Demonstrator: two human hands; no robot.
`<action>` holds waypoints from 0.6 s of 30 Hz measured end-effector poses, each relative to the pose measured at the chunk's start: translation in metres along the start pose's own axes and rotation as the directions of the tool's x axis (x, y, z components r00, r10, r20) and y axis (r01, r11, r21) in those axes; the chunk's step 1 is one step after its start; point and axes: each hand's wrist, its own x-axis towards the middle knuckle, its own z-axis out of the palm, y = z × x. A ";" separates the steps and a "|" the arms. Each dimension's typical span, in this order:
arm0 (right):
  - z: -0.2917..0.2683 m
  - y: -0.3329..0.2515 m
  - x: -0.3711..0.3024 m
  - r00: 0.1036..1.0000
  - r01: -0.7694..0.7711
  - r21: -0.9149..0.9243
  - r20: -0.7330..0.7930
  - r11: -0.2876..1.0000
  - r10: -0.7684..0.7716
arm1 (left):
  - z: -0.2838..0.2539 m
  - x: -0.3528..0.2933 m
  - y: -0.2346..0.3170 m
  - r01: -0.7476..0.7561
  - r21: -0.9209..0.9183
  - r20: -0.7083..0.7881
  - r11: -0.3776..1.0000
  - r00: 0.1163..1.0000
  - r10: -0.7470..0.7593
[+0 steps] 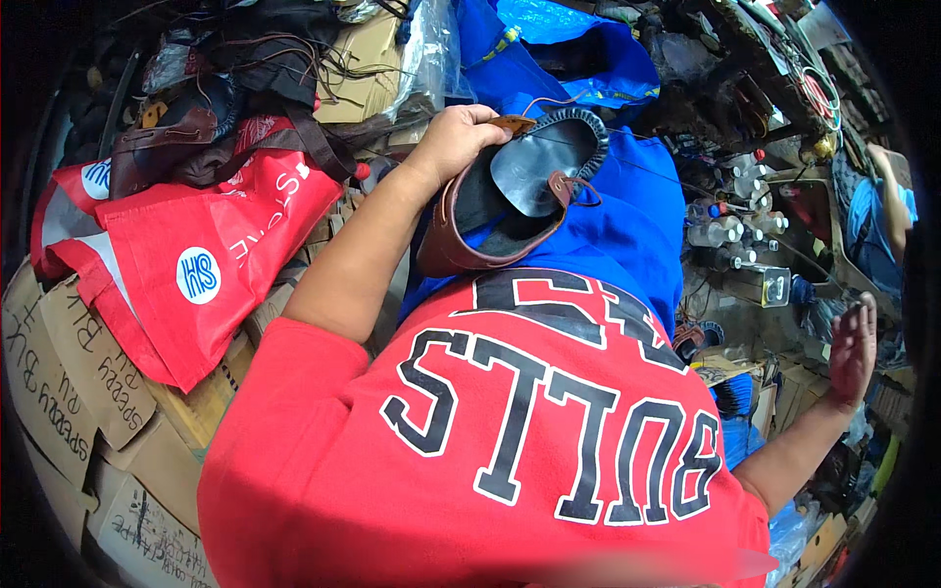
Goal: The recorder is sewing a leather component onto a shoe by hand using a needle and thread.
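A brown and black leather boat shoe [490, 230] rests over my lap, its opening facing up and its gathered black toe at the far right. My left hand [456, 145] is closed on the shoe's far left edge, next to a small orange-brown leather piece [517, 124] at my fingertips. A lace end [585, 191] curls out at the shoe's right side. From the toe area a thin dark thread [652, 169] runs off to the right. Well out to the right my right hand [855, 351] is raised, fingers stretched; I see nothing in it.
On the left lie a red shopping bag [211, 250] and another brown shoe [176, 137], above cardboard boxes [83, 377]. A blue bag [608, 59] lies ahead. Several small bottles [720, 232] stand at the right, and another person's arm [890, 201] shows at the far right.
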 end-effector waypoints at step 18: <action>0.296 0.070 0.070 0.914 0.399 -0.563 0.313 0.724 -0.260 | 0.000 -0.008 -0.002 -0.030 0.134 -0.081 0.991 0.996 0.041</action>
